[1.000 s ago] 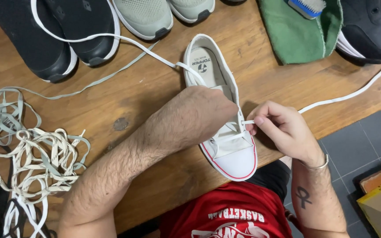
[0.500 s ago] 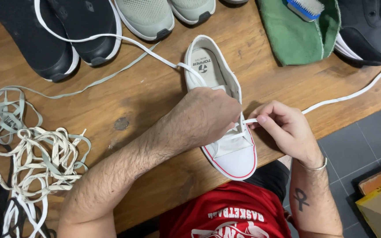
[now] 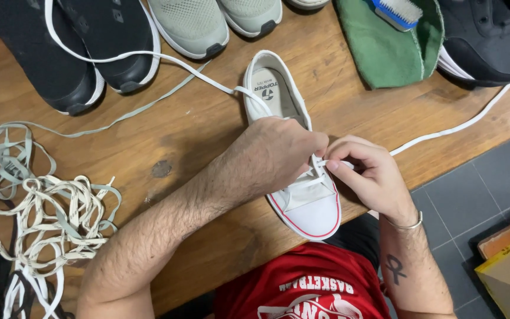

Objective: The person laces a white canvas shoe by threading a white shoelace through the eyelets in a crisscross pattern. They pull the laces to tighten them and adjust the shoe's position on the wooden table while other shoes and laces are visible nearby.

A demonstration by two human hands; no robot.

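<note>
At the eyelet row of the white sneaker point(image 3: 302, 177), your right hand point(image 3: 370, 174) has thumb and forefinger pinched together on the white lace point(image 3: 444, 130), right at the shoe's right edge. Your left hand point(image 3: 278, 156) lies over the middle of the sneaker, fingers curled down onto the lacing area; the fingertips are hidden under the hand, so you can't tell whether they clamp the lace or just press the upper. Both hands nearly touch above the sneaker's tongue. Sneaker sits toe toward you, at the near edge of the wooden table point(image 3: 196, 124), red stripe around the sole. From the right of the sneaker one lace run trails off across the table toward its far right edge; a second run leaves the heel opening and loops up-left over the black shoes point(image 3: 72, 47). Beyond the sneaker's heel: a pair of grey-green mesh shoes point(image 3: 213, 20). Up-right of the sneaker: a green cloth point(image 3: 391, 53) with a blue-backed brush point(image 3: 399, 12) on it, then a dark sneaker point(image 3: 485, 38). Far left of the sneaker: a tangled pile of loose laces point(image 3: 42, 212).
</note>
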